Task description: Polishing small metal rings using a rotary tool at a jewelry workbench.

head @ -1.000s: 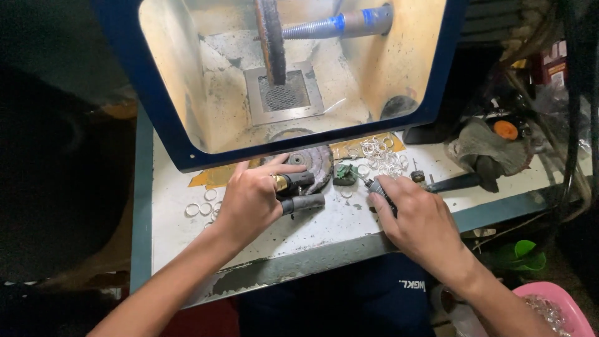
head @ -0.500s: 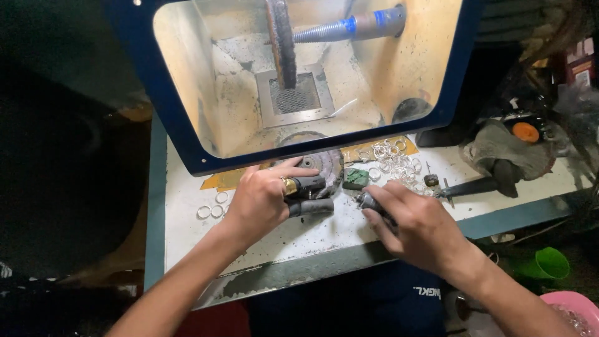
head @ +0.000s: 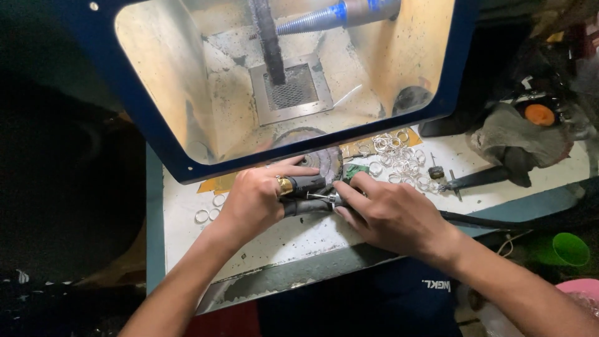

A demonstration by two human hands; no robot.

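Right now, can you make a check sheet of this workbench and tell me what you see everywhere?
Surface: dusty white bench top with a blue edge, scuffed.
Job's things: dark handheld rotary tool with a brass collar, held over the bench.
Clutter: shiny metal rings piled on the right, three more on the left; grey rag; orange cap.
Grip: left hand wraps the tool; right hand pinches its tip.
Cables: black hose runs right.
Surroundings: blue-framed polishing hood; green cup.
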